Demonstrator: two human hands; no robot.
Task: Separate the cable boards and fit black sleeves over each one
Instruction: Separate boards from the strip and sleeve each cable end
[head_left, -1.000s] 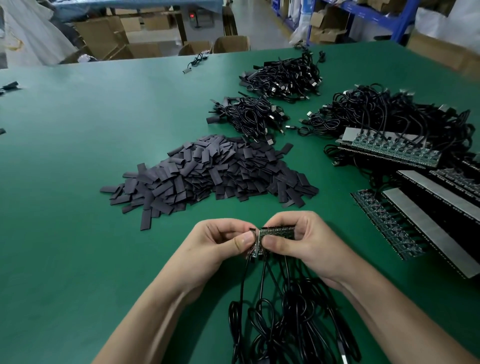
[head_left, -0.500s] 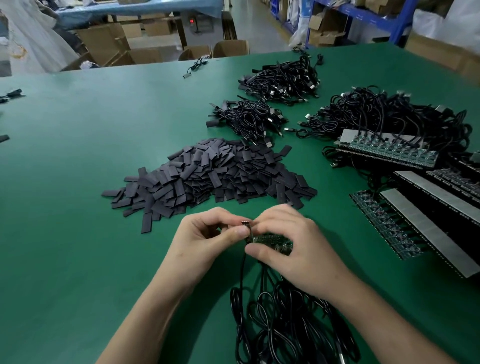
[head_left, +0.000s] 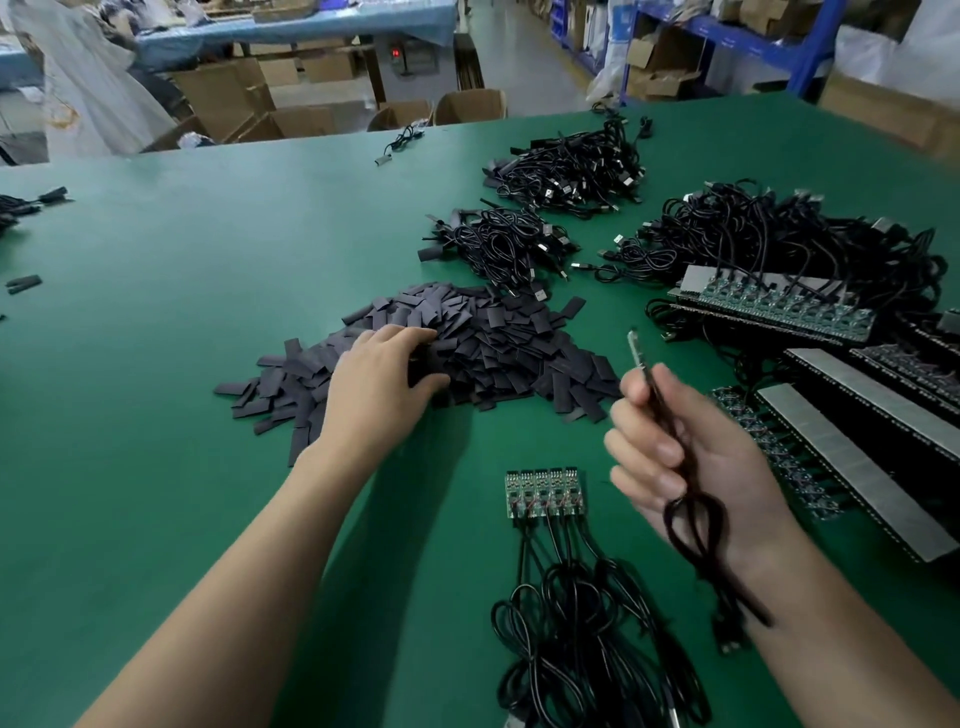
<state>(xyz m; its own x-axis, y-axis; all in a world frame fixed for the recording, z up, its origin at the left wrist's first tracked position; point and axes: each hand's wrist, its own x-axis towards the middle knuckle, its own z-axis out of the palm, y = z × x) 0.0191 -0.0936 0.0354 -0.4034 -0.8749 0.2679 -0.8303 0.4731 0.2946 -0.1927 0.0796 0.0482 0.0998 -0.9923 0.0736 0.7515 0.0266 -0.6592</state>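
sleeve pile (head_left: 483, 343) 11 o'clock of 5-board strip (head_left: 544, 492), light, floppy | l hand (head_left: 379, 384) fingers in pile, grasp unclear | r hand (head_left: 691, 467) at 3 o'clock clenched round cable (head_left: 719, 574) | single board (head_left: 633, 340) above fist, thin, brittle: pinch edges

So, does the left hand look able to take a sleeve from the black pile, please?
Probably yes: the left hand rests on the sleeve pile, its fingers touching loose sleeves, with nothing in between.

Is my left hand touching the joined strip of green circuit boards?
No, the left hand rests on the flat black sleeve pile, apart from the strip.
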